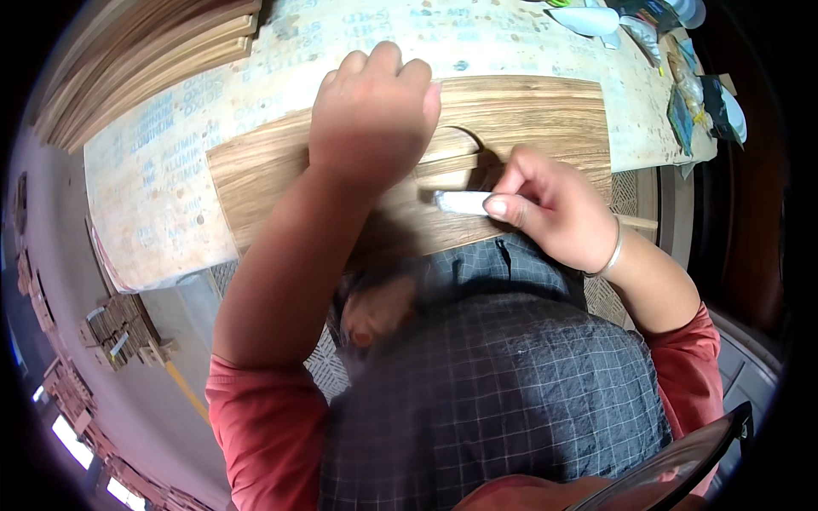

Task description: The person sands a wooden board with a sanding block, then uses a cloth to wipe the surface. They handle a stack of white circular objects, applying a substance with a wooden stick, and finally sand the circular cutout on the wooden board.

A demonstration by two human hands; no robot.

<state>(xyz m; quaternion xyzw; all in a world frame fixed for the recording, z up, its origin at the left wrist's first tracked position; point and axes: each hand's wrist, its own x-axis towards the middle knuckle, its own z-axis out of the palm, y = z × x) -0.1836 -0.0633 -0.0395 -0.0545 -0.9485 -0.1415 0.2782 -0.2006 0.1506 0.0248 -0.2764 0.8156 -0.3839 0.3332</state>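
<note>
A flat wood-grain board lies along the near edge of the table, by my lap. My left hand is over its left half, fingers curled in and slightly blurred; whatever is beneath them is hidden. Closed in a pinch, my right hand has thumb and finger on a small flat white strip near the board's front edge. I cannot tell what material the strip is. Between the two hands, a dark curved line and a pale patch show on the board, perhaps a rounded opening.
Long wooden boards are stacked at the far left of the table, whose pale top carries blue print. At the far right lie white pieces and crumpled packets. Bundled wood pieces stand on the floor at left.
</note>
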